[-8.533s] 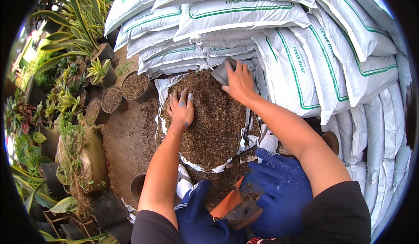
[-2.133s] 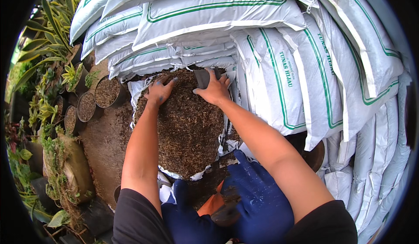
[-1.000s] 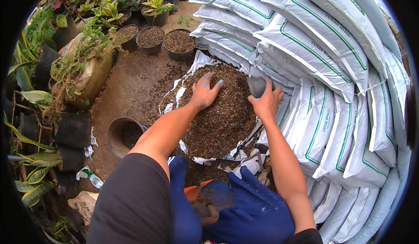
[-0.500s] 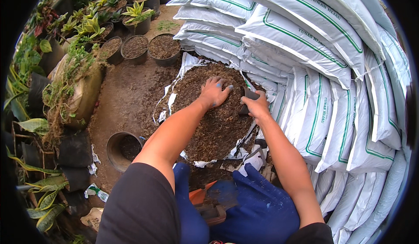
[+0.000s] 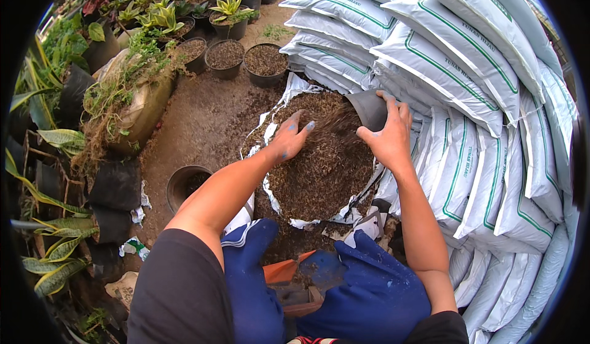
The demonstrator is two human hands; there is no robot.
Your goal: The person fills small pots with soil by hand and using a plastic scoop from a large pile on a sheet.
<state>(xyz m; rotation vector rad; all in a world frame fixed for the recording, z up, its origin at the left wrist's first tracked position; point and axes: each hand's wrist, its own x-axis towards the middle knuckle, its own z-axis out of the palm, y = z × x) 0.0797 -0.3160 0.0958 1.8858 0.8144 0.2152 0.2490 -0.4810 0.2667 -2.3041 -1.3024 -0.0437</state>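
Observation:
An open white sack (image 5: 278,119) lies in front of me, heaped with brown potting mix (image 5: 322,166). My right hand (image 5: 388,136) grips a small dark plastic pot (image 5: 367,108), tilted on its side against the far right of the heap. My left hand (image 5: 292,137), fingers spread and pale-blue nails showing, rests on the mix and pushes it toward the pot's mouth. My knees in blue trousers (image 5: 369,288) are below the sack.
Stacked white sacks with green lines (image 5: 479,92) wall the right and far side. Three soil-filled black pots (image 5: 227,55) stand at the back, an empty black pot (image 5: 184,184) left of my arm. Potted plants (image 5: 153,18) line the left. An orange stool (image 5: 289,276) sits between my legs.
My right hand has lifted the dark pot out of the mix and tilted it at the heap's far edge. My left hand has shifted toward it. The view has swung slightly.

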